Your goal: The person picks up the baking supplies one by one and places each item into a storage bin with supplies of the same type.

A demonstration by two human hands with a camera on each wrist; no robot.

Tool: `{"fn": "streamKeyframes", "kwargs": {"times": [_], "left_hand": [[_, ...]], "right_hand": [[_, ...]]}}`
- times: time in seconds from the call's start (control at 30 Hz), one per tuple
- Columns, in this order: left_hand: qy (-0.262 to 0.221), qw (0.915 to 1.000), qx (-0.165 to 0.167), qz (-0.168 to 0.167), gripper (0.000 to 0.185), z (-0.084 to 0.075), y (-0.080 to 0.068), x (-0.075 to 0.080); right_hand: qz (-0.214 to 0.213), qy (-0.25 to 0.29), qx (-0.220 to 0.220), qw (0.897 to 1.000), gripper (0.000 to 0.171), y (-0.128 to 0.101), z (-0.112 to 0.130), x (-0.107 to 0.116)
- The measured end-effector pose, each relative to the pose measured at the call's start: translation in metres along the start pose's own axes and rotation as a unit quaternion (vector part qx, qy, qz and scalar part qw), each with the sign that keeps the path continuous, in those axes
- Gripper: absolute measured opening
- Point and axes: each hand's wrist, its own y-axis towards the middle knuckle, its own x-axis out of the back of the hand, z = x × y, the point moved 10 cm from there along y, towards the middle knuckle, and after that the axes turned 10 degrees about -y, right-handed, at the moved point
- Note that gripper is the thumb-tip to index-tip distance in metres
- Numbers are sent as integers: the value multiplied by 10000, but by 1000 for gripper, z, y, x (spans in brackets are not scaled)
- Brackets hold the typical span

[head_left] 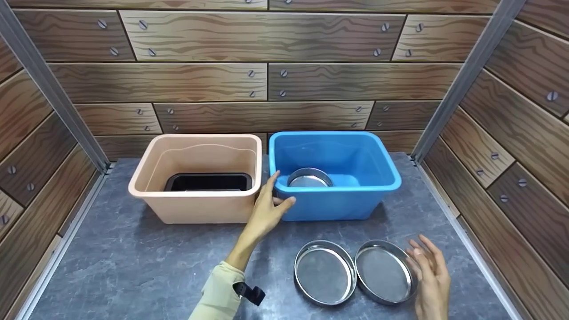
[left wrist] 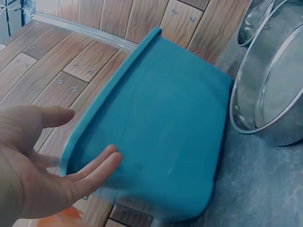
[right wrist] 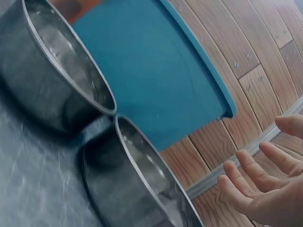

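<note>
At centre frame, a left hand [head_left: 266, 209] rests straight fingers on the near corner of a glossy blue plastic tub [head_left: 338, 200] holding one round steel pan [head_left: 309, 178]. Lower right, the relaxed, empty right hand [head_left: 431, 278] hovers beside two shallow mesh-bottomed steel pans [head_left: 355, 273] on grey marbled tabletop [head_left: 133, 266].

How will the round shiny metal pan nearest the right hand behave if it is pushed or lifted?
The round shiny metal pan looks thin-walled, so it is probably light and stiff. Its flat bottom on the grey stone-look tabletop suggests sliding, not rolling. It touches the second round metal pan, so a leftward push would likely move both. Its smooth rim may feel slippery.
</note>
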Motion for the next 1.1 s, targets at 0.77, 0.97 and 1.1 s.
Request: {"fn": "streamKeyframes", "kwargs": {"times": [0.77,0.97,1.1], "left_hand": [[-1206,9916,274,-391,83,28,17,-9],[-1398,9882,264,-565,82,31,22,-8],[-1449,9868,244,-681,82,33,24,-6]], "right_hand": [[-926,-384,-15,9950,37,6,-48,46],[-971,-893,31,9913,35,8,-58,46],[-1048,-793,-30,9913,33,7,-66,46]]}}
